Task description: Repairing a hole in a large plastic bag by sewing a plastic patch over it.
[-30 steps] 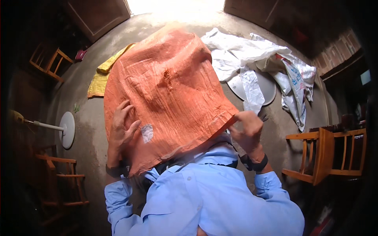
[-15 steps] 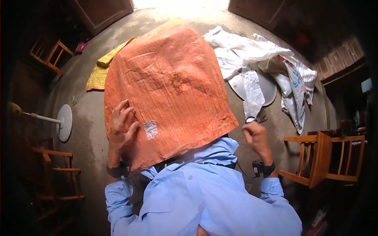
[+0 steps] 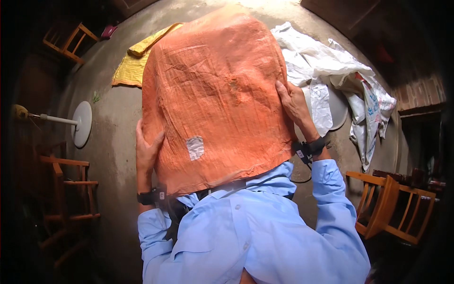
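An orange woven plastic sack is spread out before me over the top of my blue trousers, with a small pale patch near its lower left and a frayed spot higher up. My left hand grips the sack's left side low down, thumb against the cloth and fingers round the edge. My right hand grasps its right side higher up. Dark straps with small devices circle both wrists.
A yellow sack lies behind at left. White sacks drape over a grey round base at right. A white pedestal stand lies at left. Wooden chairs stand at both sides, and open doors are at the far end.
My right hand has left the lower right corner, moved up and taken hold of the sack's right side. My left hand has closed on the left edge. The sack lies smoother.
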`<state>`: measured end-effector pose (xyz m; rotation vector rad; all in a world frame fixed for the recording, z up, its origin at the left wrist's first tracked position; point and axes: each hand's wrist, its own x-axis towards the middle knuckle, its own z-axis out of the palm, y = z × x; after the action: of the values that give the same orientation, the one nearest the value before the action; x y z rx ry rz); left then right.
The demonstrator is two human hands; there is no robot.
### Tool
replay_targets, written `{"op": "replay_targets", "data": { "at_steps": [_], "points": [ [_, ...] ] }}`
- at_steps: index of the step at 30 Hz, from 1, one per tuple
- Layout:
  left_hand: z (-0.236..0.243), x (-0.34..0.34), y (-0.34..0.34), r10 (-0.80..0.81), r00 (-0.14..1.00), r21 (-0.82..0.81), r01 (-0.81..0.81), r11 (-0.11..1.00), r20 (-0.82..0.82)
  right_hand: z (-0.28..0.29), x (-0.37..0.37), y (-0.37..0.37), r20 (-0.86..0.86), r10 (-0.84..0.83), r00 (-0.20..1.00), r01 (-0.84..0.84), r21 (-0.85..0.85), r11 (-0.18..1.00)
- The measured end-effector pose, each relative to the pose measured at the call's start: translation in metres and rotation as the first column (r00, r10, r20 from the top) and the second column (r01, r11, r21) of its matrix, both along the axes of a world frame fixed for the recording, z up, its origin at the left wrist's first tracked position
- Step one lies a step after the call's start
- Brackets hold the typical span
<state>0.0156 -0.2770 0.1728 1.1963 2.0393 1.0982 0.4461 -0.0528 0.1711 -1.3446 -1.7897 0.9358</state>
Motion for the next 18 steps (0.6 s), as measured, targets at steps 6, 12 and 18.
{"op": "replay_targets", "data": {
  "at_steps": [6, 12, 18],
  "points": [
    [0.001, 0.014, 0.018, -0.033, 0.88, 0.174, -0.057, 0.983, 0.474, -0.018, -0.01, -0.016, -0.218, -0.114, 0.969, 0.114, -0.012, 0.993],
    [-0.051, -0.021, 0.011, 0.038, 0.92, 0.07, -0.071, 0.995, 0.391, 0.005, -0.011, -0.038, -0.256, -0.21, 0.944, 0.176, -0.15, 0.973],
    [-0.053, -0.03, 0.02, 0.001, 0.832, -0.014, 0.008, 1.0, 0.555, 0.001, -0.005, -0.045, -0.187, -0.248, 0.951, 0.208, -0.209, 0.955]
  ]
}}
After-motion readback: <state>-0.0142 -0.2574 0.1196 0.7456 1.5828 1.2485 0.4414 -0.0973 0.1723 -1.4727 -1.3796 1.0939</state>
